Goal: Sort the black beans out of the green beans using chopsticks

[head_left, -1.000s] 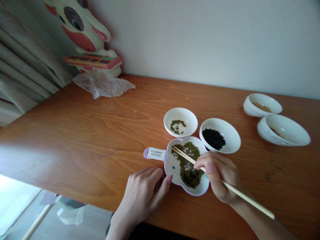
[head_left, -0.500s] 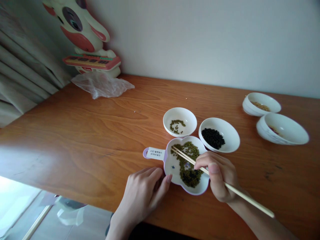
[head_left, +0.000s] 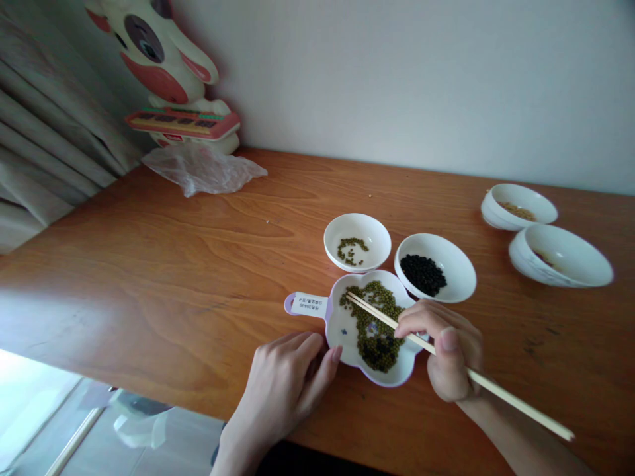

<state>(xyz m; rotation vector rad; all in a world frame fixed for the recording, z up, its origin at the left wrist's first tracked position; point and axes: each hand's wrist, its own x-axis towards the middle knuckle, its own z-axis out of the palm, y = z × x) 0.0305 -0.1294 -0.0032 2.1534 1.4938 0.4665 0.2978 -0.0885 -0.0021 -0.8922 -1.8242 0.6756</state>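
A flower-shaped white dish [head_left: 348, 347] with a purple rim and a labelled handle lies on the table. Green mung beans [head_left: 380, 299] cover much of it, with a few dark beans among them near its front. My right hand [head_left: 449, 344] is closed around a pair of wooden chopsticks [head_left: 380, 314], their tips close together over the green beans at the dish's upper left. My left hand [head_left: 285, 377] has curled fingers and its thumb on the dish's left front rim. Behind the dish stand a white bowl [head_left: 380, 248] with some green beans and a bowl [head_left: 461, 274] of black beans.
Two more white bowls stand at the right, the rear bowl [head_left: 489, 210] with tan grains, the nearer bowl [head_left: 580, 258] with contents mostly hidden. A crumpled plastic bag [head_left: 203, 170] and a cow-shaped toy keyboard [head_left: 186, 122] are at the back left of the wooden table [head_left: 163, 277].
My right hand has shifted slightly to the right with the chopsticks, and their tips have moved a little right over the green beans. My left hand and the dish have stayed put.
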